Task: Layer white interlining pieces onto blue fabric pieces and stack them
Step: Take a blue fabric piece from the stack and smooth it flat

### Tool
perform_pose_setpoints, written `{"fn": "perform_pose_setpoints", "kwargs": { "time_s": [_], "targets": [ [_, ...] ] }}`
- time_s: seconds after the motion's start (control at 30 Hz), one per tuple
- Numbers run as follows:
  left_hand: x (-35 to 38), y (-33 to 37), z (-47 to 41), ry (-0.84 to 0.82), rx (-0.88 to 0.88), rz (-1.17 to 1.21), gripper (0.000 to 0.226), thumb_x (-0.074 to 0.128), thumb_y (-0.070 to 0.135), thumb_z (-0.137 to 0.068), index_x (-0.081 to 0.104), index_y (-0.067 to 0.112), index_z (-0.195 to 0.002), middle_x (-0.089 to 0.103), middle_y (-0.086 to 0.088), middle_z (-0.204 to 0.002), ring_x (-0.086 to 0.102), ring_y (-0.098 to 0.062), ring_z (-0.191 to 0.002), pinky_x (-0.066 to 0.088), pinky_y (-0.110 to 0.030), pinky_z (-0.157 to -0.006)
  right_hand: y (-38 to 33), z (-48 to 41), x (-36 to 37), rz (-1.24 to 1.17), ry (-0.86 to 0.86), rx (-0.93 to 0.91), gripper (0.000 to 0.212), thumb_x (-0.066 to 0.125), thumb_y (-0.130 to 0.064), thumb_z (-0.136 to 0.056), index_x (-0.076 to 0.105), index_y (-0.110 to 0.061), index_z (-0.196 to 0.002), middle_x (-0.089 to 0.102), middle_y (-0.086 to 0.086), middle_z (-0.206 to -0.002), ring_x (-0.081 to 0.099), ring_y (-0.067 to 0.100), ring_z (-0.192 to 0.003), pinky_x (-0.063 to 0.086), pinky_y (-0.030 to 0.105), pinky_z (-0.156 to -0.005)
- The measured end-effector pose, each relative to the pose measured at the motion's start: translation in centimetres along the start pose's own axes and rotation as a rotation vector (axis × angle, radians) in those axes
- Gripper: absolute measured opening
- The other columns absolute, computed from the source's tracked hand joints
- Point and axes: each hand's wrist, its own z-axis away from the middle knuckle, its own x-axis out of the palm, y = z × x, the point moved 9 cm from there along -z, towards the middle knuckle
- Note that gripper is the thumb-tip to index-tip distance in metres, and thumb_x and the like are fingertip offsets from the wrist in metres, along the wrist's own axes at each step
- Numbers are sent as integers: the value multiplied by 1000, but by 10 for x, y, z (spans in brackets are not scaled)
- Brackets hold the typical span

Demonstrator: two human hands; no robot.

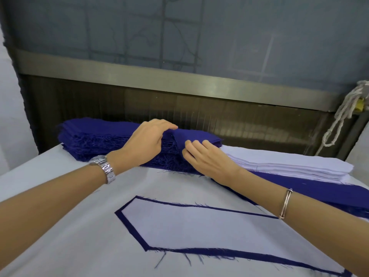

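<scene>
- The fabric pile (pixel 95 136) is sitting at the far edge of the table (pixel 60 196), left of centre.
- The interlining pile (pixel 289 164) is lying just right of it, with further fabric pieces (pixel 319 192) lying along its near side.
- One layered piece (pixel 199 230) is lying nearer, in front of both piles.

Bare forearms; silver watch (pixel 104 168) left, thin bangle (pixel 286 203) right.

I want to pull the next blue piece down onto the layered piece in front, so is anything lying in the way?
Nothing visible. The left hand and right hand are on the top blue piece, and only bare table cover lies between the blue stack and the layered piece.
</scene>
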Motion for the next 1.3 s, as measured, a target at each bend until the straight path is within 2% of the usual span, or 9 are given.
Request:
{"fn": "perform_pose_setpoints", "kwargs": {
  "time_s": [0.13,0.3,0.43,0.57,0.73,0.87,1.0,1.1,1.3],
  "targets": [
    [13,-3,-20,-53,21,-28,70,48,-20,-83,54,18,-141,58,-4,-141,48,-21,-136,36,-39,-115,2,0,-4,-69,30,-13,53,19,5,-86,65,-13,-105,65,5,-101,55,18,-77,38,28,-62],
    [22,-7,-36,-99,73,-20,70,46,-20,-80,59,17,-137,61,-2,-138,49,-19,-136,35,-40,-116,21,2,-20,-187,188,65,37,32,7,-86,65,-10,-91,59,5,-82,51,21,-70,35,30,-59],
    [28,-14,-44,-183,82,-1,52,54,1,-84,65,24,-129,64,4,-132,51,-16,-130,36,-42,-113,60,5,-24,-382,316,296,8,70,0,-85,69,-7,-84,63,6,-76,57,24,-66,40,32,-56],
    [28,-22,-53,-187,52,33,37,62,24,-91,66,25,-127,70,6,-120,61,-15,-111,46,-36,-97,101,17,-16,-652,385,597,2,72,-5,-88,71,-4,-87,70,7,-80,61,25,-71,48,34,-57],
    [29,-43,-64,-203,-21,-82,45,65,38,-94,61,19,-135,69,-4,-126,64,-23,-112,44,-41,-104,127,34,23,-866,290,896,7,68,-17,-94,70,-11,-98,56,-7,-79,47,9,-69,42,25,-61],
    [21,-69,-61,-231,-104,-128,52,66,40,-93,58,15,-138,62,-6,-137,59,-26,-123,41,-44,-109,131,44,55,-931,195,1020,13,67,-25,-96,68,-13,-99,48,-9,-71,42,1,-62,28,17,-55],
    [2,-99,-47,-236,-167,-187,54,67,39,-92,57,13,-138,61,-8,-138,57,-28,-126,43,-45,-107,130,48,73,-1039,157,1079,14,68,-24,-95,68,-11,-98,62,1,-74,52,12,-63,40,24,-59],
    [-17,-125,-33,-251,-198,-228,45,66,36,-93,63,16,-133,65,-7,-132,61,-27,-120,47,-46,-103,131,50,78,-1103,171,1120,11,69,-21,-95,69,-10,-97,67,2,-77,56,10,-64,42,21,-61],
    [-57,-179,-2,-206,-292,-287,29,65,30,-94,69,20,-121,71,-8,-119,65,-29,-104,50,-45,-90,132,53,92,-1211,152,1189,10,69,-18,-94,69,-9,-98,72,7,-86,68,23,-79,58,39,-75]
  ]
}}
